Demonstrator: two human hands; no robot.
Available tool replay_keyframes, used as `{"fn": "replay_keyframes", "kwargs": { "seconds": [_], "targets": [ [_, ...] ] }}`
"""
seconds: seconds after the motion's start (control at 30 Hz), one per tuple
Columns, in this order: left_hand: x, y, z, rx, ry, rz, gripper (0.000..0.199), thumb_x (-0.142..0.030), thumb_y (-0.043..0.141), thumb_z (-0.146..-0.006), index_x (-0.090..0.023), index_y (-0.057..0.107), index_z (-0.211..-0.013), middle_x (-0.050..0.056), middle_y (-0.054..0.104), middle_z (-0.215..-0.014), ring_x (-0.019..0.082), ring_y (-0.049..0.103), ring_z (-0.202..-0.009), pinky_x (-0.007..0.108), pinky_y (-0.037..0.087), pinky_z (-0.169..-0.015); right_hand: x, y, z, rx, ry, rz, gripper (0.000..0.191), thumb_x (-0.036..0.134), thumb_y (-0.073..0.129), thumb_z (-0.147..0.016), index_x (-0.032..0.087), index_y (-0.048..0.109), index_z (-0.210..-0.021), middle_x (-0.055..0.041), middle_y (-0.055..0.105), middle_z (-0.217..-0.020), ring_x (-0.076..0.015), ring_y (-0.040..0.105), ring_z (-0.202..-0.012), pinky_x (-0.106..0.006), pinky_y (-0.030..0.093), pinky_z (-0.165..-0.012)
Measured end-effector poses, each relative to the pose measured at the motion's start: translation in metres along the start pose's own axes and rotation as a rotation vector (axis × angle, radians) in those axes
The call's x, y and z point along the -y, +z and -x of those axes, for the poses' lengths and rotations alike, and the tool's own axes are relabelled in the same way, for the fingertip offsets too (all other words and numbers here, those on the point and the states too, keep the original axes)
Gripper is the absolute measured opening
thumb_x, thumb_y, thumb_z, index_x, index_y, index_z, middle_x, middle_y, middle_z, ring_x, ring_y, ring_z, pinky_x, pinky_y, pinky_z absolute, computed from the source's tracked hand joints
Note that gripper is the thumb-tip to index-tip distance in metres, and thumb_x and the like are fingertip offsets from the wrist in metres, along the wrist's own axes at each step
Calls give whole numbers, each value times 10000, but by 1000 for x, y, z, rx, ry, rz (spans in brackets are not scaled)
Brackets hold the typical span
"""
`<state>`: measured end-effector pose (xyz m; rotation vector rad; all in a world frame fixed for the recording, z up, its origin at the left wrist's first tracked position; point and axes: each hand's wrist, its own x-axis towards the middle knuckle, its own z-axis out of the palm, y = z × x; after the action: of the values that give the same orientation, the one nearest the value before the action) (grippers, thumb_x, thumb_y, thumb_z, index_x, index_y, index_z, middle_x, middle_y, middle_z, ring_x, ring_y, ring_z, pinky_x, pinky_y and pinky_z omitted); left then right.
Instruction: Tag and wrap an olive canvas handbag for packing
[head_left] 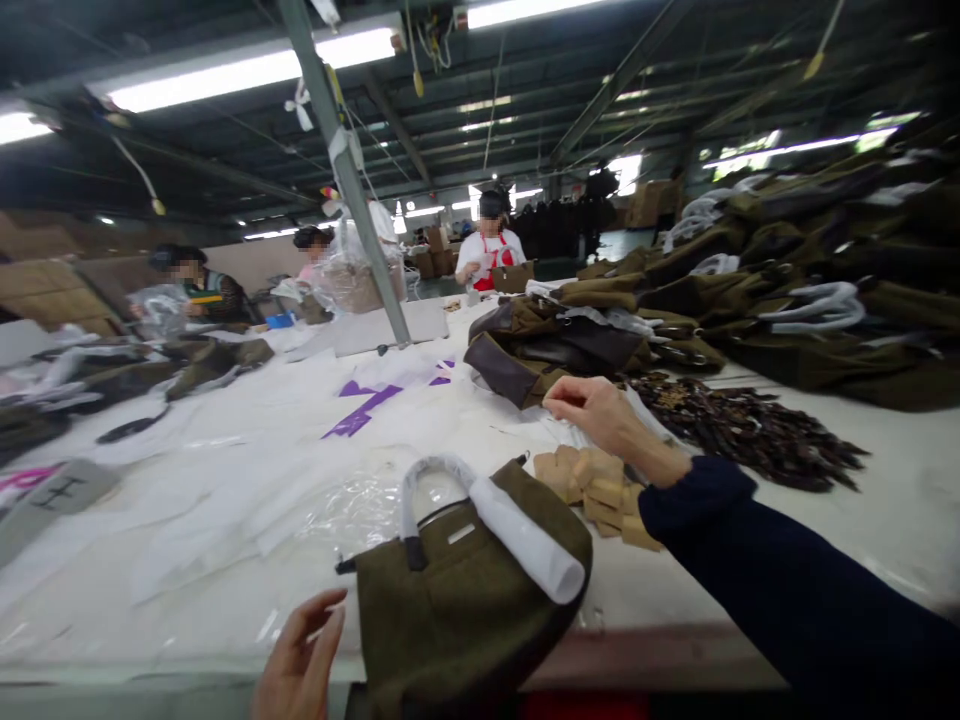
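Note:
An olive-green handbag (465, 590) lies at the table's front edge, its handles wrapped in white padding (529, 540). Just left of the bag is my left hand (304, 655), thumb and fingers a little apart, with nothing visible between them. My right hand (596, 412) reaches forward past the bag, its fingertips pinched together; anything in that pinch is too small or hidden to tell. It is beside a dark-brown and olive bag (525, 360) and above a heap of small tan pieces (592, 485). A pile of dark brown strap-like pieces (750, 430) lies to its right.
Olive bags with white-wrapped handles (810, 290) are stacked high on the right. More bags (202, 365) lie at left. White sheets and clear plastic (345, 510) cover the table, with purple strips (364, 410). A metal post (352, 190) rises mid-table. Several people work beyond.

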<state>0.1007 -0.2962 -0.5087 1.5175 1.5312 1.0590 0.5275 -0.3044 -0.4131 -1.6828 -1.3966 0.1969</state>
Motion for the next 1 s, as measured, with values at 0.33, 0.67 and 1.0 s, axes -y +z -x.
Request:
{"fn": "replay_keyframes", "kwargs": {
  "seconds": [0.33, 0.67, 1.0],
  "targets": [
    [-42, 40, -99, 534, 237, -352, 305, -466, 624, -740, -186, 739, -779, 78, 754, -849, 278, 667, -924, 356, 474, -884, 97, 94, 11, 504, -79, 472, 108, 193, 603, -828, 212, 709, -838, -44, 683, -735, -181, 606, -726, -257, 325, -609],
    [-24, 72, -104, 586, 196, -176, 156, -325, 650, -624, -181, 649, -684, 6, 639, -681, 211, 592, -736, 300, 448, -703, 72, 142, 23, 597, 20, 488, 161, 158, 594, -808, 179, 730, -891, -95, 740, -893, -235, 681, -905, -268, 421, -693],
    [-25, 54, -100, 705, 209, 24, 239, -246, 598, -712, -189, 681, -929, 41, 666, -1014, 156, 568, -741, 293, 463, -772, 58, 172, 22, 687, -11, 328, 139, 279, 684, -791, 240, 750, -906, -22, 736, -928, -192, 664, -890, -237, 406, -659]
  ]
}}
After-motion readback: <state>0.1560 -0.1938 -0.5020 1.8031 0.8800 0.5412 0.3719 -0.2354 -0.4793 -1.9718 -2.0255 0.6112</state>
